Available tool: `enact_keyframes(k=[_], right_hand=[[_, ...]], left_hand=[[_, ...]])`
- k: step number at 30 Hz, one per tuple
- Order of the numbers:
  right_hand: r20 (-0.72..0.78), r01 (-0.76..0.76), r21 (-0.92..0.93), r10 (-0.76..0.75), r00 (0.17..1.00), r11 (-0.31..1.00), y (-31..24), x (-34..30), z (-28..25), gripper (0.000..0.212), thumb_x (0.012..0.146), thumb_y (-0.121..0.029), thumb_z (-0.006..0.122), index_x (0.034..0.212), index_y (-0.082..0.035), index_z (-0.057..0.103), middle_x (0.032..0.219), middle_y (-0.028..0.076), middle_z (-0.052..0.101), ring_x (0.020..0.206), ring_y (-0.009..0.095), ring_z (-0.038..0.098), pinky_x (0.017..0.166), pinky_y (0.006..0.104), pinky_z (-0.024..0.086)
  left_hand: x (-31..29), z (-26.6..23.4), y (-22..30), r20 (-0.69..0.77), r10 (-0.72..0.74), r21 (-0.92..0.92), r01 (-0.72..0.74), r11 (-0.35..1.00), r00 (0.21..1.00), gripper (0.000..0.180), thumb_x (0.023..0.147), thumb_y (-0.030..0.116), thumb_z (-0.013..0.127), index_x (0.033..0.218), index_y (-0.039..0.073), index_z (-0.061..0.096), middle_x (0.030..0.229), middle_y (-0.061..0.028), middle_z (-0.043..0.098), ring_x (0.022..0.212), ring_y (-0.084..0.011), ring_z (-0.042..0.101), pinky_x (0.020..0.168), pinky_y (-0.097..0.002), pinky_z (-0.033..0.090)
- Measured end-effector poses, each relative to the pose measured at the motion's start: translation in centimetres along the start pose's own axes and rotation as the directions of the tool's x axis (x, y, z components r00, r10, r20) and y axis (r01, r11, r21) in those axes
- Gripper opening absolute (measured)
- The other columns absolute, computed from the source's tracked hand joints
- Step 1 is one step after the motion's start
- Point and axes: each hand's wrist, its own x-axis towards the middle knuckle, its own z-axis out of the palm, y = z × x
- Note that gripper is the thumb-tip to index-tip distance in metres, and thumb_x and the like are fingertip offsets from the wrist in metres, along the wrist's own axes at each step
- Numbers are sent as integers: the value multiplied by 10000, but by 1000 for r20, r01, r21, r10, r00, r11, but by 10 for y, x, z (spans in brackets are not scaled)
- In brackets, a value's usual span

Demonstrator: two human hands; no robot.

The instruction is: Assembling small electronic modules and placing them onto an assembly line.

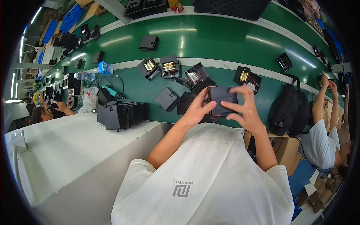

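A black plastic box is held up in front of my chest, its flat face toward me. My left hand grips its left side, the thumb lying across the face. Over the right side of the box, my right hand has its fingers spread, and one fingertip rests on the face. Just beyond are open black boxes with batteries in them: one beyond my left hand, another beyond my right. A closed black box lies left of my hands. Dark parts under my hands are partly hidden.
A black backpack lies at the right. Several black boxes stand by the white surface at left, near a teal-handled tool. A green conveyor runs behind the bench. Co-workers sit at both sides.
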Motion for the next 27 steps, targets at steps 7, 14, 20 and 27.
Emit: enact_keyframes(k=[7,14,20,27], right_hand=[[313,-489,867,658,686,98,-17,4,11,644,934,-157,582,1481,-65,254,1387,170,423,1203,288,452,1057,389,327],[340,-600,793,740,580,106,13,5,34,614,966,-237,540,1473,-42,255,1400,186,411,1215,302,457,1052,397,333],[-138,-634,37,633,762,772,120,-21,68,633,853,-269,672,1375,-55,384,1363,165,417,1240,337,425,1094,445,293],[25,-675,-350,727,686,650,144,-17,72,649,689,-209,787,1230,-102,446,1243,123,460,1183,341,448,1020,560,339]], left_hand=[[8,10,4,39,119,37,-121,992,992,602,855,-27,569,1421,37,373,1251,-146,538,1003,-185,574,811,-252,510],[47,-4,1,-31,7,38,-6,999,999,558,866,5,580,1396,12,404,1232,-146,547,949,-191,581,778,-243,519],[141,-30,10,-170,29,310,25,950,985,556,884,127,618,1376,-19,405,1227,-155,540,958,-210,574,755,-280,516],[272,-86,-1,-330,316,534,-100,840,890,514,902,267,615,1295,-10,434,1180,-162,546,1000,-271,566,884,-352,454]])
